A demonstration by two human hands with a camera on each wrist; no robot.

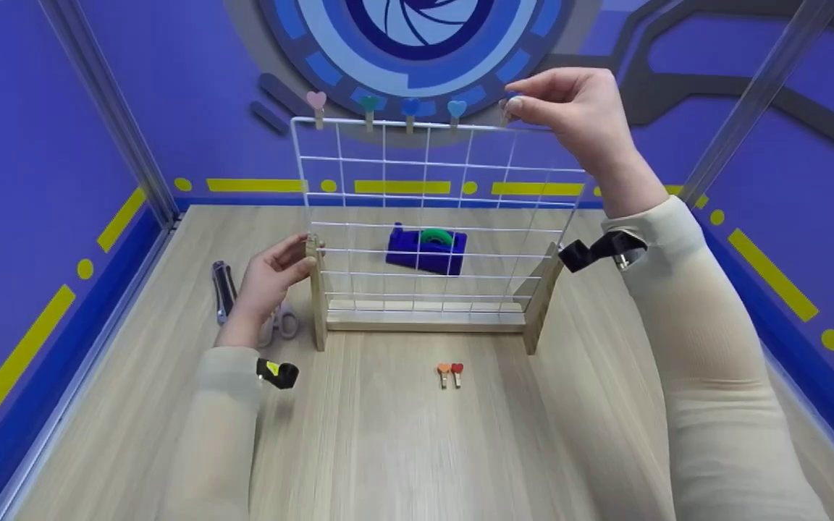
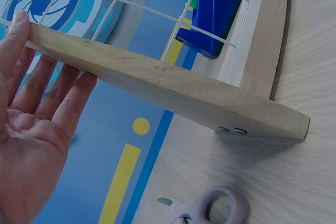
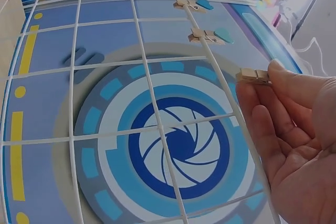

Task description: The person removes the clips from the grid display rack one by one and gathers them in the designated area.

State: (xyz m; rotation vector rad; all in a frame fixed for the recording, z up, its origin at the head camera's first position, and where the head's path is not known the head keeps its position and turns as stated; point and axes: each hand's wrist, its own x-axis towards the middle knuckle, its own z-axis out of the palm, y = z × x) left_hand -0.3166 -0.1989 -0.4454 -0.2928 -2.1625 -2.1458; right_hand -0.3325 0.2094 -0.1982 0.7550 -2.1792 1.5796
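Observation:
A white wire grid (image 1: 428, 195) stands upright in a wooden stand (image 1: 424, 327). My left hand (image 1: 268, 278) holds the top of the stand's left wooden upright (image 2: 157, 80), thumb on one side and fingers on the other. At the right end of the grid's top wire, my right hand (image 1: 583, 108) pinches a small wooden clothespin (image 3: 253, 75); whether it bites the wire I cannot tell. Along that wire sit several heart clothespins: pink (image 1: 316, 101), green (image 1: 369, 105), blue (image 1: 410, 107) and light blue (image 1: 457, 110). Orange (image 1: 444, 373) and red (image 1: 457, 373) ones lie on the table before the stand.
Behind the grid is a blue tape dispenser (image 1: 424, 250) with a green roll. Left of the stand lie a stapler (image 1: 223, 289) and pale scissors (image 2: 223, 205). Blue panels (image 1: 40, 181) with yellow markings border the wooden table (image 1: 388, 449).

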